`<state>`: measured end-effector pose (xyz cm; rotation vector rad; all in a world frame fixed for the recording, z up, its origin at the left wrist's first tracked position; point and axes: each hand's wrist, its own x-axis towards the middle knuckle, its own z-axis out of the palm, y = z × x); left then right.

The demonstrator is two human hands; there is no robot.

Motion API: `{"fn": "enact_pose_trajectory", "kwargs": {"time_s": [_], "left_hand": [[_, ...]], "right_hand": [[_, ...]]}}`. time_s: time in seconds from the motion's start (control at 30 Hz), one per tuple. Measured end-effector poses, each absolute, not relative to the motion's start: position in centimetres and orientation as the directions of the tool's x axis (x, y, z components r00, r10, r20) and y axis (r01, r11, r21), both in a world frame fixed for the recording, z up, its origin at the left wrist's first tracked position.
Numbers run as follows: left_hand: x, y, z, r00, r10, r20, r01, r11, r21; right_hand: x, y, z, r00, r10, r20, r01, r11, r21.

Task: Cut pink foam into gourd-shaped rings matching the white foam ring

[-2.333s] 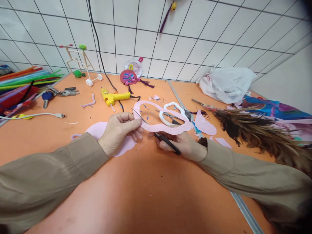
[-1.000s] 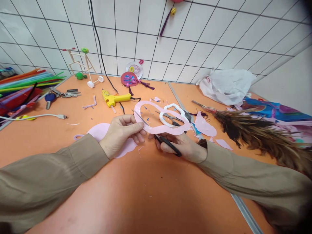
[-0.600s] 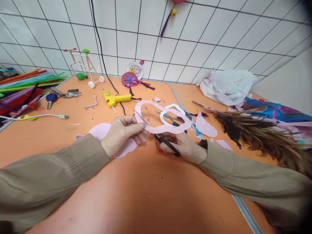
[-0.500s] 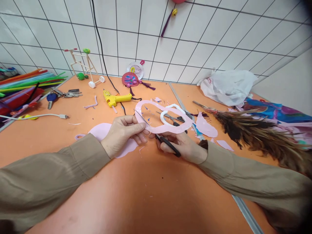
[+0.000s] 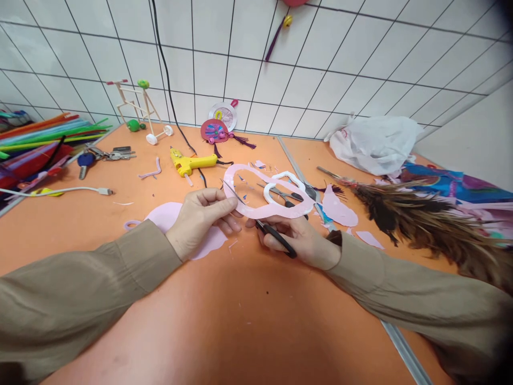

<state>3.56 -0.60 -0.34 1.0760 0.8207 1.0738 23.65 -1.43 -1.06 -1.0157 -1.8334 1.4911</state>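
A gourd-shaped pink paper frame (image 5: 276, 212), cut hollow with a white paper edge showing around its right loop, is held up above the table. My left hand (image 5: 196, 219) pinches its lower left rim between thumb and fingers. My right hand (image 5: 312, 243) is closed around black-handled scissors (image 5: 279, 239); a thin blade slants up leftward across the frame's left rim. The fingers of this hand also lie just below the frame's lower edge. Beneath my left hand lies a pink paper sheet (image 5: 164, 215), partly covered. Through the frame, second scissors (image 5: 294, 196) show on the table.
A yellow glue gun (image 5: 196, 162), keys (image 5: 114, 154) and a stick bicycle model (image 5: 140, 109) stand left of centre. Pipe cleaners (image 5: 52, 133) pile at far left. Rightward are pink scraps (image 5: 340, 207), a brown feather bunch (image 5: 404, 219) and a white plastic bag (image 5: 374, 143).
The pink frame has tilted slightly, its right end now a little lower and further left. Both hands keep their holds, with my left thumb shifted marginally.
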Motion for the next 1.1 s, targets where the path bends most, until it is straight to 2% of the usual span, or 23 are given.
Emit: {"fn": "enact_pose_trajectory", "kwargs": {"time_s": [0.13, 0.33, 0.7, 1.1], "left_hand": [[3.49, -0.43, -0.4, 0.231, 0.973, 0.009, -0.298, 0.062, 0.953], [3.44, -0.4, -0.63, 0.258, 0.966, 0.018, -0.307, 0.064, 0.949], [3.58, -0.57, -0.5, 0.255, 0.967, 0.001, -0.296, 0.077, 0.952], [3.55, -0.56, -0.3, 0.261, 0.965, -0.021, -0.288, 0.099, 0.952]], "right_hand": [[23.67, -1.56, -0.89, -0.546, 0.837, -0.043, 0.213, 0.089, -0.973], [23.68, -1.66, -0.66, -0.563, 0.824, -0.057, 0.216, 0.08, -0.973], [23.75, -1.48, -0.71, -0.569, 0.822, -0.006, 0.239, 0.159, -0.958], [23.65, -1.47, -0.54, -0.588, 0.809, -0.01, 0.215, 0.144, -0.966]]}}
